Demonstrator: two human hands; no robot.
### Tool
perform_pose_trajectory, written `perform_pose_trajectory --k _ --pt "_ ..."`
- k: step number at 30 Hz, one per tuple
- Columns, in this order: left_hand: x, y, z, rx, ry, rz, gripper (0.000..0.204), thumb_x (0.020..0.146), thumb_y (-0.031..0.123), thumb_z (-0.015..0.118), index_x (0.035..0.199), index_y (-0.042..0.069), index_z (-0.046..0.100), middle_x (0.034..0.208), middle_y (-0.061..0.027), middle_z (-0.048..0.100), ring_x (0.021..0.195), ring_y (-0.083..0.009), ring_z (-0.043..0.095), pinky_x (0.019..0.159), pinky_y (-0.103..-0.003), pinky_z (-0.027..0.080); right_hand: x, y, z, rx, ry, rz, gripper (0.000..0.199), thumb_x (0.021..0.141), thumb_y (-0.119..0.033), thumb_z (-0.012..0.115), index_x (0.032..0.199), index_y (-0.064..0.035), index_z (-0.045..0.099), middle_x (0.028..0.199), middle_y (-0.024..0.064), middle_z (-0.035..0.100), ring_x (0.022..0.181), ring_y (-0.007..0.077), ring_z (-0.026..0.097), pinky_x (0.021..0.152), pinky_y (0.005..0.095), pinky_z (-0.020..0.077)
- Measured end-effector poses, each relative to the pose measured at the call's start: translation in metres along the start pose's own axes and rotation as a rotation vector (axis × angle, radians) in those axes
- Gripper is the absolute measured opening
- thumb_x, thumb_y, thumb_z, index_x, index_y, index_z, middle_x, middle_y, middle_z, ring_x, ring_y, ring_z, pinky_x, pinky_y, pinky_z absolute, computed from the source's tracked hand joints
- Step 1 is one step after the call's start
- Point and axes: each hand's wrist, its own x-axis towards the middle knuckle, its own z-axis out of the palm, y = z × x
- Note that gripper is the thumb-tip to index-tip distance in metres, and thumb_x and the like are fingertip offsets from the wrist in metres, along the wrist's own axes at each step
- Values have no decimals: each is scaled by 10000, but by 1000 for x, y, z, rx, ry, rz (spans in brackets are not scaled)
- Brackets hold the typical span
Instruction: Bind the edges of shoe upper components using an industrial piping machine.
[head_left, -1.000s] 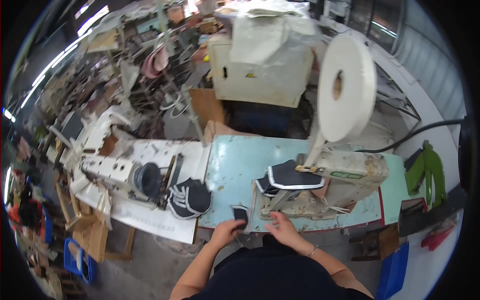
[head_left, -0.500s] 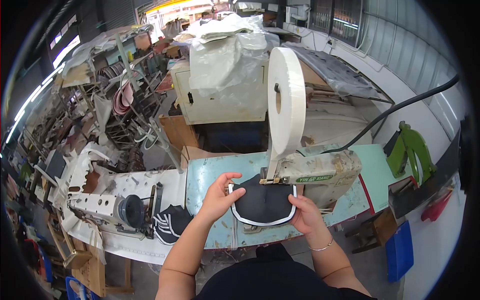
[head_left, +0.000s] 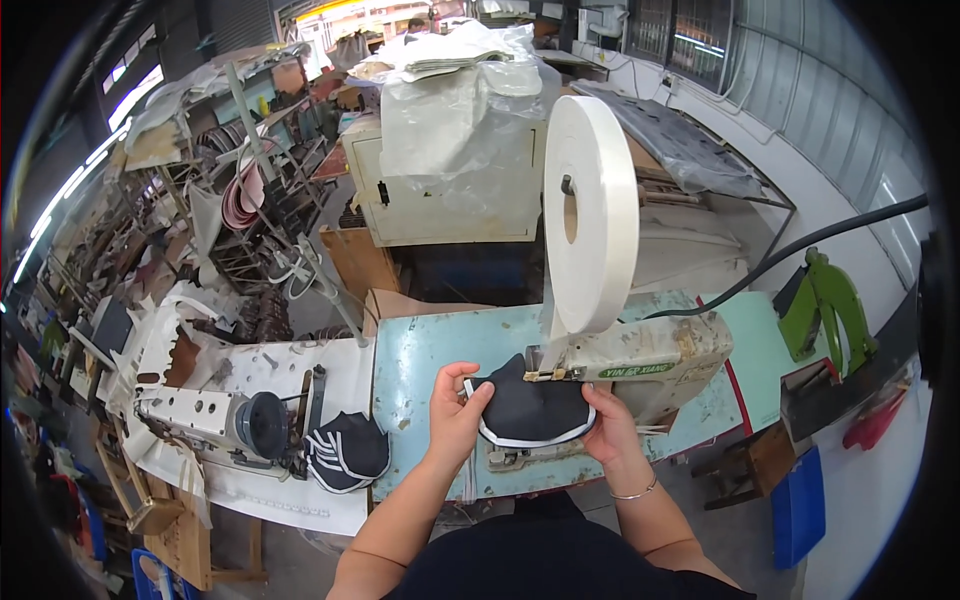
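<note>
Your left hand [head_left: 455, 412] and right hand [head_left: 612, 428] both have their fingers closed on the dark, rounded fabric shoe piece with the white edge [head_left: 530, 412], one on each side. You're holding it on the pale green counter [head_left: 420, 350], tucked under the cream taping machine [head_left: 645, 352] beneath the big white tape roll [head_left: 592, 215]. A stack of black-and-white striped pieces [head_left: 345, 452] sits off to your left by the white sewing machine [head_left: 215, 415].

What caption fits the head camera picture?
Both hands, left hand and right hand, hold a dark shoe piece at the taping machine.
</note>
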Motion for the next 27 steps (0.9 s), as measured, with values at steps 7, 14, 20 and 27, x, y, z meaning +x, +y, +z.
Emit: perform_pose_trajectory --k 7,14,20,27 --pt "6 -21 -25 41 53 -147 276 828 111 542 1088 89 452 814 -1 489 648 -74 499 509 -199 422 28 16 -13 55 27 40 322 789 -58 528 1101 -120 474 988 23 559 886 168 567 721 323 505" --pt "-48 -36 -151 1306 507 485 199 700 118 622 880 54 566 821 -124 546 785 -295 510 727 -383 371 -3 34 -68 141 -82 267 231 879 -312 454 863 -109 564 701 -4 567 585 121 520 503 231 420" --pt "-94 -65 -240 1488 761 -77 264 657 153 680 872 49 568 743 -113 564 686 -286 563 607 -403 425 -15 68 -30 -185 6 477 161 852 -251 527 809 -96 546 634 -2 524 548 112 497 490 233 403" --pt "-93 -66 -230 984 805 -30 352 641 47 700 949 2 535 711 -75 560 654 -187 548 645 -285 442 -23 89 -15 -300 -74 463 142 846 -216 545 790 -86 538 653 6 539 575 110 518 518 233 423"
